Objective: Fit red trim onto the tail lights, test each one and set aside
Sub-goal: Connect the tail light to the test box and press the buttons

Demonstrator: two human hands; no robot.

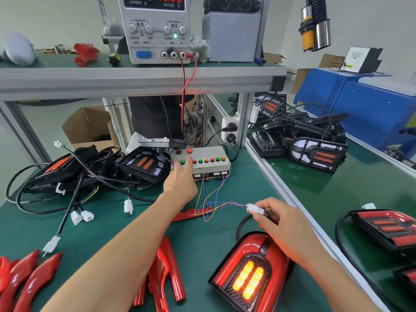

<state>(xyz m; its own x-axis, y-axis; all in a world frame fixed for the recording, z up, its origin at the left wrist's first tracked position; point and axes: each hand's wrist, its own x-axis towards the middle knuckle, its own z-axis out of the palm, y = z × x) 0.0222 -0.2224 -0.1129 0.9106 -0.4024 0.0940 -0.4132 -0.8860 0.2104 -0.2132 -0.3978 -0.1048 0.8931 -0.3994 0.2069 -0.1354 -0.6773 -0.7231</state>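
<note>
Testing: your left hand [180, 184] presses the switch box [202, 162] with straight fingers, your right hand [286, 224] pinches the white connector [255, 210], and the trimmed tail light [249, 273] glows; next, unplug it and set it aside.

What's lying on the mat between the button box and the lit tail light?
In the head view, coloured wires and a red trim piece lie between the button box and the lit tail light.
</note>
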